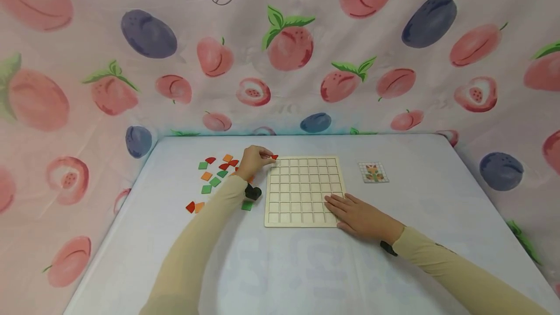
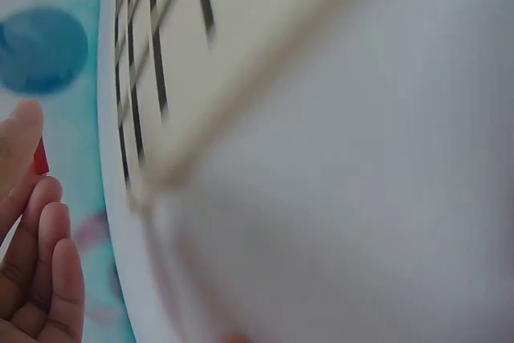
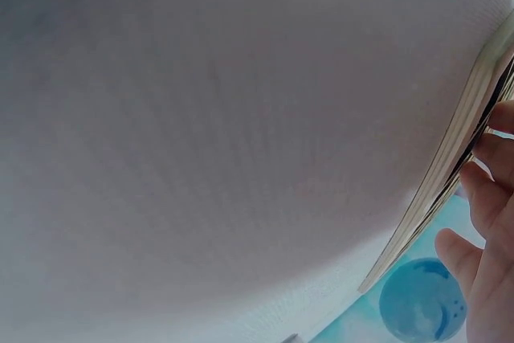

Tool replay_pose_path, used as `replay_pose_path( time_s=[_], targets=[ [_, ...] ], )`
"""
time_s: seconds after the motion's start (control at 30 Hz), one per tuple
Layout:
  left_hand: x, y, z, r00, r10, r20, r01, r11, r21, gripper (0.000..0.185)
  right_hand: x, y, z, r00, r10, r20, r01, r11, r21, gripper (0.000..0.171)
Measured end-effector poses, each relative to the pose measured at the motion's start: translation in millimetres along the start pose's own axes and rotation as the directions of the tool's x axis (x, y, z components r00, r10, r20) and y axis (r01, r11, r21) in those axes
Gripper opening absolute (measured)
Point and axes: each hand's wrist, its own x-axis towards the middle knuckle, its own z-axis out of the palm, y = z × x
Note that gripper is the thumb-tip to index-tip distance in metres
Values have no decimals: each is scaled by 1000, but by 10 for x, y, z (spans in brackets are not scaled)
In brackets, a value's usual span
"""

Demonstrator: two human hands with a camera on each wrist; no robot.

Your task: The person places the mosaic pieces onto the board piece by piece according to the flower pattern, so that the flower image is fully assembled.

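A square wooden grid board [image 1: 302, 191] with many shallow cells lies on the white table. At its far left corner my left hand [image 1: 255, 162] pinches a small red tile [image 1: 274, 157] between thumb and fingers. In the left wrist view the red tile [image 2: 41, 157] shows only partly behind the thumb. My right hand [image 1: 362, 217] rests with its fingers extended on the near right part of the board. The right wrist view shows these fingers [image 3: 486, 198] along the board's edge [image 3: 438, 174].
Left of the board lie scattered red, orange and green tiles, among them a green square [image 1: 206, 189] and an orange square [image 1: 206, 176]. A card with a flower pattern on a grid [image 1: 373, 172] lies right of the board. A fruit-print cloth [image 1: 280, 96] hangs behind the table.
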Motion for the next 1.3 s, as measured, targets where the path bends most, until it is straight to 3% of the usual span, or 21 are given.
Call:
replay_pose_path(
  time_s=[0.2, 0.43, 0.9, 1.3],
  targets=[
    [-62, 192, 183, 996, 52, 75, -50, 999, -21, 20, -1, 6, 20, 1000, 2, -4, -2, 1000, -7, 57],
    [-90, 365, 359, 990, 95, 107, -95, 995, -2, 20, -6, 9, 26, 1000, 12, -18, -11, 1000, 27, 57],
    [7, 394, 624, 990, 62, 129, -61, 998, -14, 17, 7, -4, -2, 1000, 6, -2, -6, 1000, 21, 57],
    [33, 451, 680, 988, 51, 144, -49, 999, -13, 16, 5, 12, 29, 1000, 9, 17, -9, 1000, 0, 57]
  ],
)
